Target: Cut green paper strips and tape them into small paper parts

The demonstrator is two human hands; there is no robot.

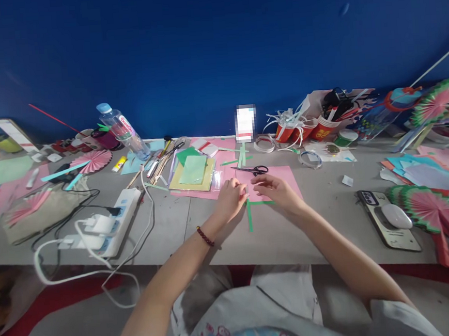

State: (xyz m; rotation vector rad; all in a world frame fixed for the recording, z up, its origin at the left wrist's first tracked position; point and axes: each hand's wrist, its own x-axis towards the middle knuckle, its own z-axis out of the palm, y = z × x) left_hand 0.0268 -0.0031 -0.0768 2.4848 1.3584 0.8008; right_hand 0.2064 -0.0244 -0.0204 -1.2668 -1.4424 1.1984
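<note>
Over the pink paper sheet (283,176), both of my hands are close together. My left hand (232,197), with a dark bead bracelet at its wrist, is closed in a pinch at the top of a narrow green paper strip (250,220) that runs toward me. Across a small gap, my right hand (273,191) has its fingers curved and apart, with nothing visible in them. A second green strip (264,202) lies along the sheet's near edge, under the right hand. Black-handled scissors (259,170) rest just beyond my fingers.
Left of my hands lies a stack of coloured paper (193,170). A white power strip (122,222) trails cables. A propped phone (244,122) stands at the blue wall, near red cups (318,129). Rightward are a phone (388,222) with a white mouse (397,216) and folded paper fans (437,208).
</note>
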